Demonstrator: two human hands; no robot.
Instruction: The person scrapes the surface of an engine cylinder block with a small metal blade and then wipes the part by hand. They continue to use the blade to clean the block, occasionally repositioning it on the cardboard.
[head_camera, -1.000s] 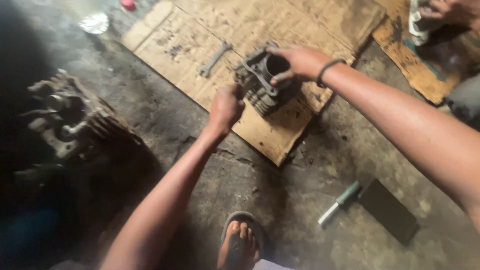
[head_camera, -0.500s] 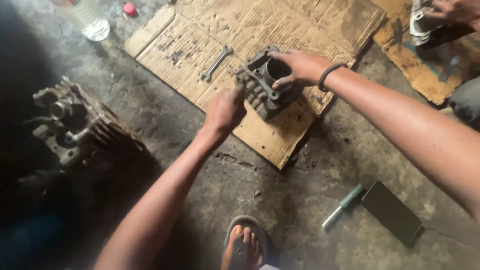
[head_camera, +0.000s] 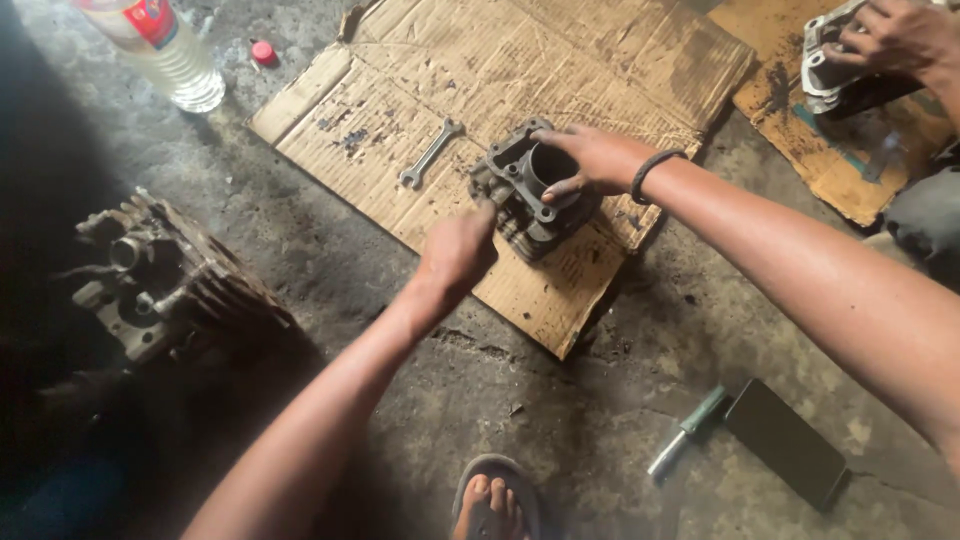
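Your right hand (head_camera: 590, 160) grips the rim of the engine cylinder (head_camera: 528, 190) on the cardboard (head_camera: 480, 70), your left hand (head_camera: 455, 250) pinches its edge at seven o'clock, a wrench (head_camera: 430, 152) near at ten o'clock.

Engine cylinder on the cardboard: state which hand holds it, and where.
Both. The right hand grips the engine cylinder at its bore rim, fingers hooked inside; the left hand presses its near finned side.
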